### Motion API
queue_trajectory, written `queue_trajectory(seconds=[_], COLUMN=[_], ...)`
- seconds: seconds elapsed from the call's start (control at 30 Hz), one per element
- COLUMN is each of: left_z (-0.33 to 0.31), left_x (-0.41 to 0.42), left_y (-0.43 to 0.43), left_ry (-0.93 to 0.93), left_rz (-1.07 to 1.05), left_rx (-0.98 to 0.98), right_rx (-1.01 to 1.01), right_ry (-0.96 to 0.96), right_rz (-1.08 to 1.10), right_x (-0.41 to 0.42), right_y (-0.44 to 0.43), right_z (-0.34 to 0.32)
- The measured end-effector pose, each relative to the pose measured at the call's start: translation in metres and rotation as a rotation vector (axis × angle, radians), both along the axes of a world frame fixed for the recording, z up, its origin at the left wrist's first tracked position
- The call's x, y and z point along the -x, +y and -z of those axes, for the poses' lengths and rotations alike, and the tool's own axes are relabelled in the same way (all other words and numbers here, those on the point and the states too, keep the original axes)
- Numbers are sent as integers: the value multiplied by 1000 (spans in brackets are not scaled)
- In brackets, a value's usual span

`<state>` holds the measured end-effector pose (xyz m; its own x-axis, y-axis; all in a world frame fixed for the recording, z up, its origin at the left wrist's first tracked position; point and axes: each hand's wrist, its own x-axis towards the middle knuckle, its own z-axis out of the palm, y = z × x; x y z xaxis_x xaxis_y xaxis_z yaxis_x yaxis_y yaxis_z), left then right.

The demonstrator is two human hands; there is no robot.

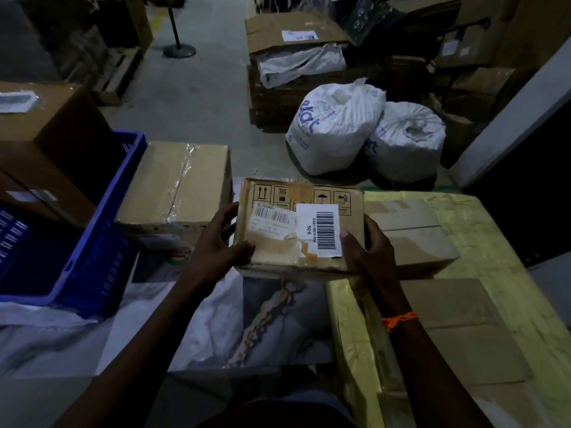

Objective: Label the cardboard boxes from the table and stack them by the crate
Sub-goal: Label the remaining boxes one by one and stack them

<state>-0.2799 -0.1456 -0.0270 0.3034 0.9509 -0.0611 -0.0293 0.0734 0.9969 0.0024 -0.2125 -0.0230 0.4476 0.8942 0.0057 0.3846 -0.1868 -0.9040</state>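
A small worn cardboard box (278, 242) is held in mid-air between both hands, its top facing me. On that top is a white barcode label (321, 230) beside an older label. My left hand (216, 242) grips the box's left side with the thumb on top. At the right front corner my right hand (367, 248) grips it, thumb against the barcode label. A blue plastic crate (92, 230) stands at the left. Next to the crate sits a taped cardboard box (179, 183).
More cardboard boxes (414, 236) lie on the yellow-covered table (494, 242) at right. A large box (46, 134) stands behind the crate. Two white sacks (336, 125) and stacked cartons (293, 32) sit on the floor ahead. White sheeting (185, 329) covers the floor below.
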Motion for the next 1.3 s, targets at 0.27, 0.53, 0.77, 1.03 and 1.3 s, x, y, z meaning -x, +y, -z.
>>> queue_trajectory(seconds=[0.27, 0.53, 0.77, 1.03, 1.3], left_z=[39, 54, 88, 102, 88], left_x=[14, 27, 46, 47, 32], left_y=[-38, -76, -112, -126, -82], left_ry=[86, 85, 346, 578, 642], left_rz=[-61, -120, -138, -71, -139], left_rx=[-4, 119, 135, 106, 20], right_rx=[-42, 41, 124, 192, 227], right_ry=[196, 293, 272, 215, 175], right_rz=[37, 126, 95, 134, 110], right_x=[11, 20, 39, 31, 4], right_y=[-50, -93, -122, -134, -85], right_z=[32, 70, 96, 118, 112])
